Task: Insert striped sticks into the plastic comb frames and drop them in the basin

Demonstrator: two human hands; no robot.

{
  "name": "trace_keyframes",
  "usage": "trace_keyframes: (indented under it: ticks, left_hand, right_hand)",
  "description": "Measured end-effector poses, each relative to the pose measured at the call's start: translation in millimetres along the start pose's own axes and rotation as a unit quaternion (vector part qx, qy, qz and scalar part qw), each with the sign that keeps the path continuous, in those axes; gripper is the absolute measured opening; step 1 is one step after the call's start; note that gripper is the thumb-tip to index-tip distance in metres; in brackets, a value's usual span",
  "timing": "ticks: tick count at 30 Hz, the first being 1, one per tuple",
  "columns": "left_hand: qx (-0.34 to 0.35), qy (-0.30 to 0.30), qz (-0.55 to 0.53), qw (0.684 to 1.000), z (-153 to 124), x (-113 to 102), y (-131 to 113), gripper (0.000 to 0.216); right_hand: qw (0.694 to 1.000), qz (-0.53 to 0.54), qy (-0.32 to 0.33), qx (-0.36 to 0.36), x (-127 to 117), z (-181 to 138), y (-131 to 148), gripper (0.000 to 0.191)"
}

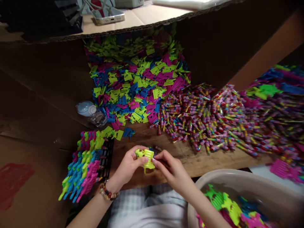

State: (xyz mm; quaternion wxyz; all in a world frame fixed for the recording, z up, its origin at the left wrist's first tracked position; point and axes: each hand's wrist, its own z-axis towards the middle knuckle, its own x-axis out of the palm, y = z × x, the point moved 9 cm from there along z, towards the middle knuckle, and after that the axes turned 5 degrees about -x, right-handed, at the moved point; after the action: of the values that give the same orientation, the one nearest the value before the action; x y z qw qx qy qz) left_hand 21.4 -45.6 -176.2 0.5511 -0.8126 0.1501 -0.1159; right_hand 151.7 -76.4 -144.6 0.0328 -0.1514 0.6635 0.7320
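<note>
My left hand is closed around a yellow-green plastic toy piece with a ribbed, slatted body, held above the wooden table edge. Thumb and fingers of my right hand pinch together at the piece's right edge. A small reddish bit shows there, but what those fingers grip is mostly hidden. To the left, a black rack bears slanting rows of similar pink, blue and yellow toy pieces. A blue piece lies on the wood beyond my hands.
A big heap of slatted toy pieces fills the back. Small wrapped, multicoloured tubes are piled to its right. A pale tub with toy pieces stands front right. A cardboard shelf holding a phone overhangs the back.
</note>
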Motion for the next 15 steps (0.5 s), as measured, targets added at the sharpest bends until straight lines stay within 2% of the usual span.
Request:
trace_keyframes:
  ticks: [2,3,5,6,7,8,11,13,15]
  left_hand:
    - [0.044,-0.089,0.141,0.985,13.0,-23.9,-2.8,0.032]
    - [0.083,-0.149,0.226,0.959,17.3,-36.5,-10.2,0.031]
    - [0.159,-0.244,0.374,0.881,22.7,-52.3,-25.8,0.031]
    - [0.178,-0.27,0.42,0.848,26.4,-56.5,-29.3,0.033]
    - [0.184,-0.281,0.446,0.83,31.4,-59.6,-29.6,0.034]
    - [0.181,-0.286,0.453,0.825,36.8,-62.8,-27.7,0.036]
    - [0.16,-0.291,0.422,0.844,48.2,-71.8,-19.8,0.034]
    - [0.161,-0.292,0.39,0.859,49.5,-76.4,-18.5,0.03]
    - [0.156,-0.303,0.342,0.876,46.7,-84.4,-18.6,0.027]
  right_hand:
    - [0.998,-0.055,-0.01,0.01,4.2,6.2,-15.4,0.01]
    - [0.994,-0.107,-0.013,0.008,6.0,8.9,-19.0,0.011]
    - [0.969,-0.245,-0.011,-0.014,8.0,14.7,-17.4,0.013]
    - [0.949,-0.314,-0.009,-0.029,7.5,18.2,-13.7,0.014]
    - [0.928,-0.371,-0.009,-0.042,5.7,22.6,-9.9,0.015]
    - [0.909,-0.414,-0.006,-0.055,2.8,28.3,-6.8,0.016]
    - [0.876,-0.476,0.001,-0.08,-12.8,52.5,-7.3,0.022]
    - [0.872,-0.481,0.012,-0.092,-23.7,70.4,-16.2,0.034]
    - [0.877,-0.469,0.024,-0.102,-31.4,83.5,-27.5,0.035]
